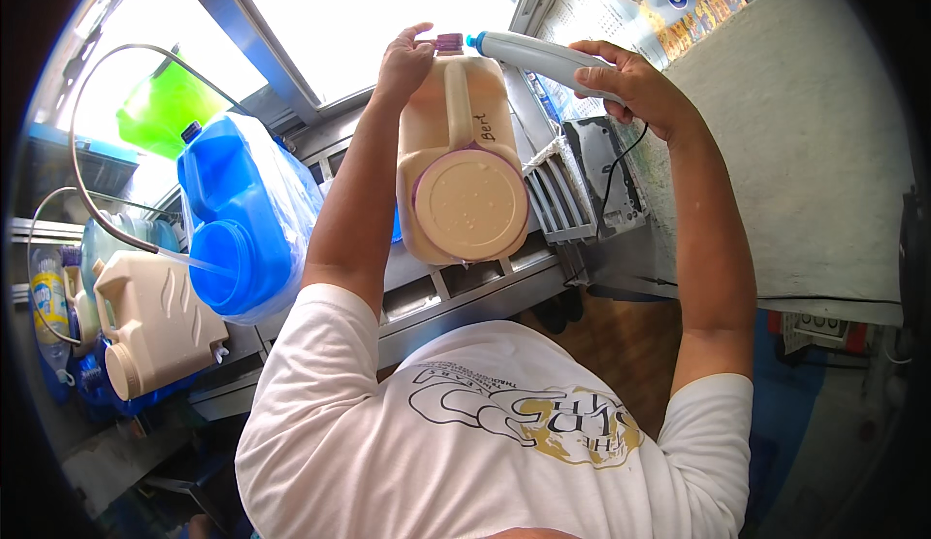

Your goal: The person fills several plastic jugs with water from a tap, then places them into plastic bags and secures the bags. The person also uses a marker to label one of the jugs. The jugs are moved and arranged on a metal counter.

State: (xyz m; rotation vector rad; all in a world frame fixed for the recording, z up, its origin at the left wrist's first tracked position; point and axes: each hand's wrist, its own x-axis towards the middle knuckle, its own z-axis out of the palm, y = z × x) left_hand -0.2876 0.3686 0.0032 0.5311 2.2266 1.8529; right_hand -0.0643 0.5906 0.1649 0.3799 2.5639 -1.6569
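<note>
A large beige jug stands upright in front of me, with a round purple-rimmed lid facing me and a small purple cap on its far top. My left hand is at that cap from the left, thumb and fingers closing around its side. In my right hand is a grey-white, wand-shaped tool with a blue tip and a black cord. The tip points left at the purple cap, a short gap away from it.
To the left stand a blue jug with a hose, another beige jug and a bright green container. A metal rack sits right of the jug, beside a pale wall. A cord hangs there.
</note>
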